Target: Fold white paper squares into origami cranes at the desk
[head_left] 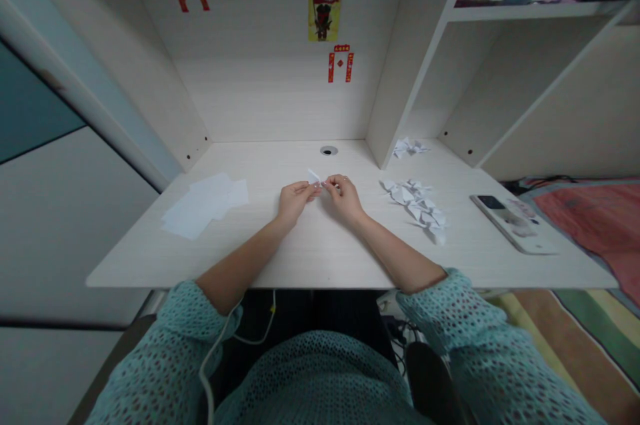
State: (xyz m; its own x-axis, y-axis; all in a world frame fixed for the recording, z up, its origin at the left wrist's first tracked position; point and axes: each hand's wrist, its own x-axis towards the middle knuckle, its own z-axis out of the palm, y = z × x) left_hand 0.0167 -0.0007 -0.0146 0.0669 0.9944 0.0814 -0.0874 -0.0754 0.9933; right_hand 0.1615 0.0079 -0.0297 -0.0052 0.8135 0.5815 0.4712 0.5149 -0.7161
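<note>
A small folded piece of white paper (313,177) is pinched between my two hands above the middle of the desk. My left hand (297,198) grips it from the left with thumb and fingers together. From the other side, my right hand (343,194) pinches it with thumb and forefinger. The fingertips partly hide the paper, so its full shape does not show. Flat white paper sheets (206,204) lie spread in overlapping layers left of my hands. To the right is a pile of small folded paper pieces (417,204).
More folded pieces (410,147) lie behind the upright divider (423,72). A white, phone-like device or case (515,225) rests near the desk's right side. The desk (320,258) has a round cable hole (329,150) at the back. A white cable (205,372) hangs by my left sleeve.
</note>
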